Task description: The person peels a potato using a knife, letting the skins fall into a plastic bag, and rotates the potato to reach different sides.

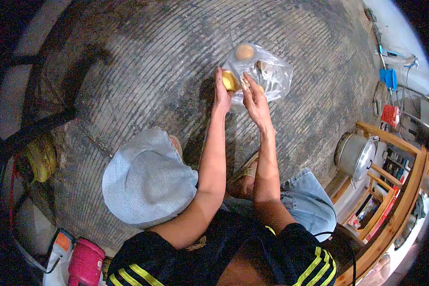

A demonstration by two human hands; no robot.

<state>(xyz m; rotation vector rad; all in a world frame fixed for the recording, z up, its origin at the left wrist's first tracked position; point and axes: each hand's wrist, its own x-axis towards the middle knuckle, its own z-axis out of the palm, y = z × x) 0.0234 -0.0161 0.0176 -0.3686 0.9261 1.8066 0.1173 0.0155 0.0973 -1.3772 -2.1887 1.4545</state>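
The left hand (221, 93) reaches out over the grooved concrete floor (143, 62) and grips a yellowish round potato (229, 80), its fingers curled around the near side of it. That potato sits at the left edge of a clear plastic bag (276, 76) lying on the floor.

The right hand (255, 97) is just beside the left one, at the mouth of the bag. Its fingers are partly bent and touch the plastic, with something small and yellow-brown (260, 88) showing past the fingertips. Whether the hand actually has hold of that piece or only of the plastic, I cannot tell.

Inside the bag, 1 more round potato (244, 51) lies at the far end, well apart from both hands. A smaller dark piece (260, 65) lies between it and the right hand.

Both bare forearms stretch forward from a black shirt with yellow stripes (314, 267). The person crouches, with a knee in grey cloth (145, 178) on the left and a sandalled foot (245, 174) between the arms.

To the right stands a metal pot (355, 155) next to a wooden rack (395, 190). A pink container (85, 263) sits at the lower left, and a yellow object (40, 157) lies near the left edge.
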